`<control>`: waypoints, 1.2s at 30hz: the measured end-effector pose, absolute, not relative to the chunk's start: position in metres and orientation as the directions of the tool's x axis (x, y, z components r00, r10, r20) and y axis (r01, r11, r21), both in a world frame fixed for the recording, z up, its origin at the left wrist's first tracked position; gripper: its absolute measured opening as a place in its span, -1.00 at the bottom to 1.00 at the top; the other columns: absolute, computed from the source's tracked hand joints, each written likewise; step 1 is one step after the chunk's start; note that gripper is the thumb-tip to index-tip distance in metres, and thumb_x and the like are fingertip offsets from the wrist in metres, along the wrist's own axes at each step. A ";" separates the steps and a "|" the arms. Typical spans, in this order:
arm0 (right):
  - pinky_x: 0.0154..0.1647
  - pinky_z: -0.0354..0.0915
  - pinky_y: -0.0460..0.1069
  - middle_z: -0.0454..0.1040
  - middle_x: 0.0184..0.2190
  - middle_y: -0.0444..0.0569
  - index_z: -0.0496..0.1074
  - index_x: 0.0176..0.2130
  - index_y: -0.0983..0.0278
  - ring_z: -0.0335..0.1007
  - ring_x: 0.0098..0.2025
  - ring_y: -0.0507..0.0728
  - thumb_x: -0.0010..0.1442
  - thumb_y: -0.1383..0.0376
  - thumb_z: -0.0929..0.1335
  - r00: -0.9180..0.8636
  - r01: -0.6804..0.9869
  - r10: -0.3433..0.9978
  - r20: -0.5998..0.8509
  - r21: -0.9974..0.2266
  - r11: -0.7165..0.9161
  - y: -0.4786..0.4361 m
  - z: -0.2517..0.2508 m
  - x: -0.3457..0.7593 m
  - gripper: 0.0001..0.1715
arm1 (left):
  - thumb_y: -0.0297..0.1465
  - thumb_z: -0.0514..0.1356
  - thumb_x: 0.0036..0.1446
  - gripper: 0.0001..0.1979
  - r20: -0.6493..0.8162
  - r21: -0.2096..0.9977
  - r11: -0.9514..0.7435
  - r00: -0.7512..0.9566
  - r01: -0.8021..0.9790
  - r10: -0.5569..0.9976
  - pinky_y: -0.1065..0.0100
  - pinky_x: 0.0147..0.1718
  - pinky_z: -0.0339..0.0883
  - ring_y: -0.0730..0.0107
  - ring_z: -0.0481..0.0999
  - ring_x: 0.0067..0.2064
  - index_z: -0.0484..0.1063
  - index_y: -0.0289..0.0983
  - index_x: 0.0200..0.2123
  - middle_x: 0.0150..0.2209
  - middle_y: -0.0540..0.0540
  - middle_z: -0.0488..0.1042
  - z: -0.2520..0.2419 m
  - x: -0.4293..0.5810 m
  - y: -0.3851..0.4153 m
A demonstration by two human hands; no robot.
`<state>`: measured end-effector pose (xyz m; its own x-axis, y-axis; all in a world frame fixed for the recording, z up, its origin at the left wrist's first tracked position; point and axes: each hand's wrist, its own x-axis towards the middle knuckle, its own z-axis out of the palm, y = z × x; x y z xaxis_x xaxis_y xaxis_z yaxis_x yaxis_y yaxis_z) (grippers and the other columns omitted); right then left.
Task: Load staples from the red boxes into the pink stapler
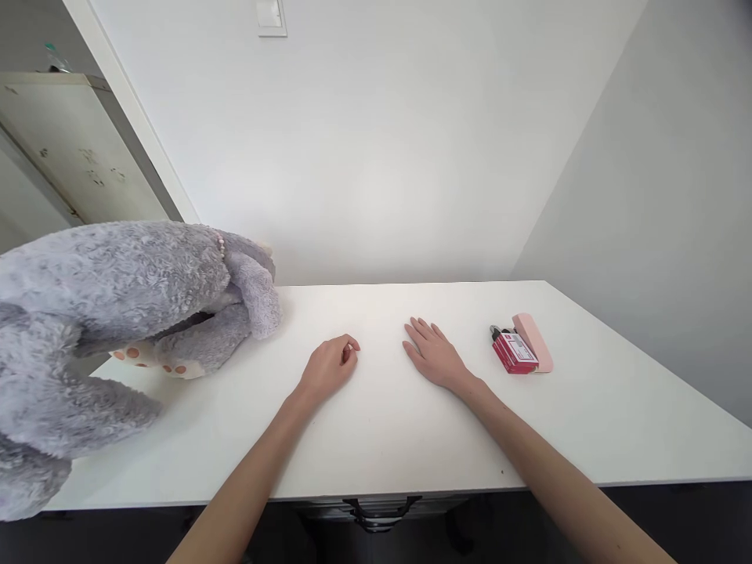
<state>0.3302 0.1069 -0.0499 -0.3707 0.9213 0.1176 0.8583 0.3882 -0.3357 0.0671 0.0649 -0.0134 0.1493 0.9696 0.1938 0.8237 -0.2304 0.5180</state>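
Observation:
My left hand (327, 366) rests on the white table (388, 423) near its middle, fingers curled into a loose fist with nothing visible in them. My right hand (433, 356) lies flat on the table a little to the right, fingers stretched out and holding nothing. A red small box (513, 352) lies to the right of my right hand, apart from it, beside a pink flat object (533, 341). A dark small item sits at the box's far end.
A large grey plush toy (117, 313) with pink paw pads lies across the table's left side. White walls close the back and the right. A black handle (381, 507) shows under the table's front edge. A door stands at far left.

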 end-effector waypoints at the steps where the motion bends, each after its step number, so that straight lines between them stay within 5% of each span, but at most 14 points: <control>1: 0.55 -0.27 0.17 -0.06 0.52 0.07 0.09 0.46 0.40 -0.26 0.56 0.20 0.51 0.04 0.00 -0.371 0.855 0.920 0.126 -0.340 0.392 0.106 -0.049 0.331 -0.24 | -0.37 0.02 0.24 -0.78 0.186 0.487 -0.238 0.166 0.840 0.968 0.32 -0.40 0.22 0.35 0.41 -0.45 0.47 -0.15 -0.20 -0.47 0.06 0.47 -0.013 0.068 0.063; 7: 0.55 -0.20 0.14 0.03 0.50 0.04 0.19 0.42 0.38 -0.14 0.54 0.17 0.51 0.08 0.03 -0.367 0.832 0.913 0.176 -0.376 0.407 0.102 -0.048 0.334 -0.29 | -0.36 -0.01 0.27 -0.75 0.172 0.391 -0.264 0.212 0.882 0.962 0.33 -0.38 0.21 0.36 0.45 -0.45 0.47 -0.11 -0.18 -0.48 0.09 0.48 -0.011 0.073 0.054; 36: 0.54 -0.13 0.16 0.08 0.49 0.00 0.24 0.40 0.27 -0.10 0.53 0.15 0.50 0.07 0.07 -0.359 0.805 0.914 0.189 -0.432 0.406 0.102 -0.051 0.338 -0.34 | -0.38 0.01 0.25 -0.75 0.195 0.412 -0.269 0.204 0.871 0.959 0.32 -0.40 0.21 0.34 0.44 -0.48 0.48 -0.10 -0.19 -0.48 0.08 0.50 -0.013 0.073 0.055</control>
<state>0.3377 0.1019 -0.0509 -0.3591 0.9141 0.1885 0.8053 0.4056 -0.4325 0.0727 0.0550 -0.0131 0.2044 0.9593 0.1947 0.8705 -0.2691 0.4120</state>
